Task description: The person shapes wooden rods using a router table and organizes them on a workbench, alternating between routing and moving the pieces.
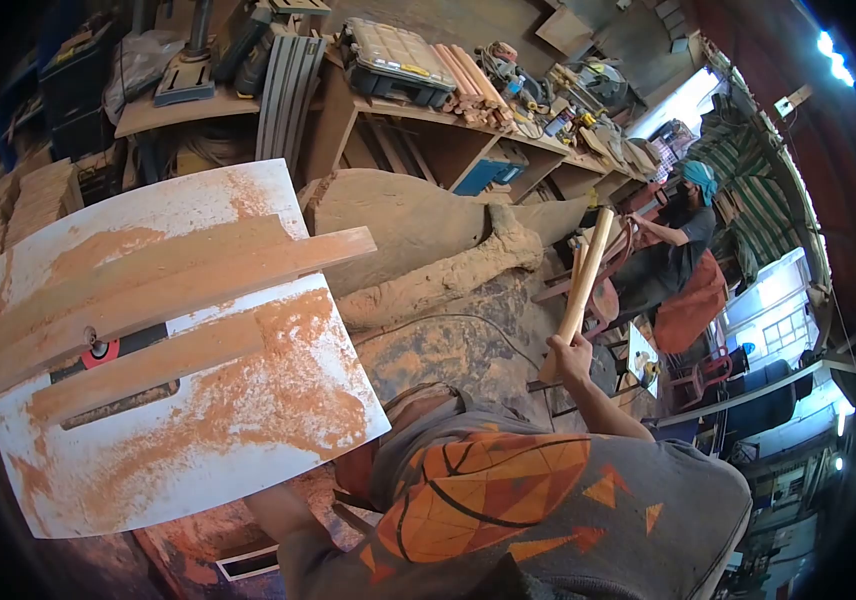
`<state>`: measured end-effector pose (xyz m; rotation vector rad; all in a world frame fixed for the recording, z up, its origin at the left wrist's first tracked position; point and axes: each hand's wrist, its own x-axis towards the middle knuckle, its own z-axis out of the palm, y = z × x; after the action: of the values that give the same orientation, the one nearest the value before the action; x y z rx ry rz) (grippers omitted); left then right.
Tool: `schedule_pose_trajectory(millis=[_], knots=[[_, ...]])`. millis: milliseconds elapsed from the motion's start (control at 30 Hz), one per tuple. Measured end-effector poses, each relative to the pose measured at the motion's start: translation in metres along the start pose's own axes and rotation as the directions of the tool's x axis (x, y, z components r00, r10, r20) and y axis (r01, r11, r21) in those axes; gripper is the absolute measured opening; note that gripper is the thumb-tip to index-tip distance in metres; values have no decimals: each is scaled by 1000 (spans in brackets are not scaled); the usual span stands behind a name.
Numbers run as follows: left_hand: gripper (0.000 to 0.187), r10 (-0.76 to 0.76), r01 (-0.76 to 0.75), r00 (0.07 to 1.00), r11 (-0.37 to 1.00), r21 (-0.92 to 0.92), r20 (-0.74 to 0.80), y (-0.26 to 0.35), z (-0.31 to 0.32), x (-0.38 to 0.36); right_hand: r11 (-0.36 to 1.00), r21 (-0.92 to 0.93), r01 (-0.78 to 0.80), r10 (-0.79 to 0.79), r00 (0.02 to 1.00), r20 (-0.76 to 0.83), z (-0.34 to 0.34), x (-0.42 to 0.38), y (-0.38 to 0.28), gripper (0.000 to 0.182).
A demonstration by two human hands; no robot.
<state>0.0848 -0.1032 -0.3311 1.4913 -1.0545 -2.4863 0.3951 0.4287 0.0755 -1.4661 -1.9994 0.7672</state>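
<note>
My right hand (570, 356) is closed around the lower end of a long pale wooden stick (591, 270), which points up and away, clear of the machine table. My left forearm (286, 512) reaches toward the near edge of a white table (343, 350); the hand itself is hidden beneath that edge. On the white table lies a long wooden board (218, 295) with a shorter board (148, 368) in front of it. Between them, a small metal cutter (89, 335) stands by a red ring (100, 353). Reddish sawdust covers much of the surface.
Behind the table lie a large dusty wooden slab (398, 205) and a rough log (438, 275). A workbench (348, 100) carries a tool case (398, 55) and bundled wooden rods (473, 85). To the right, another person (683, 220) works beside chairs. A cable (458, 316) crosses the floor.
</note>
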Motion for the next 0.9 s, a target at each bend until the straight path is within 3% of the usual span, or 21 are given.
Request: schedule_pose_trajectory(millis=[300, 600, 667, 733, 900], knots=[[40, -9, 9, 1000, 1000, 12, -12, -19, -17, 2, 990, -119, 71, -58, 992, 110, -2, -15, -23, 40], [41, 1, -2, 999, 999, -33, -44, -37, -41, -1, 969, -216, 122, -113, 992, 57, -5, -13, -40, 40], [41, 16, -21, 997, 997, -72, -72, -39, -43, -9, 987, -52, 150, -143, 983, 116, -4, 9, -10, 35], [42, 26, -39, 992, 994, -107, -120, -39, -49, -20, 988, -12, 157, -152, 973, 176, -1, 13, -2, 31], [42, 29, -54, 985, 988, -148, -169, -39, -48, -30, 973, -100, 207, -181, 958, 223, 3, 10, -7, 34]])
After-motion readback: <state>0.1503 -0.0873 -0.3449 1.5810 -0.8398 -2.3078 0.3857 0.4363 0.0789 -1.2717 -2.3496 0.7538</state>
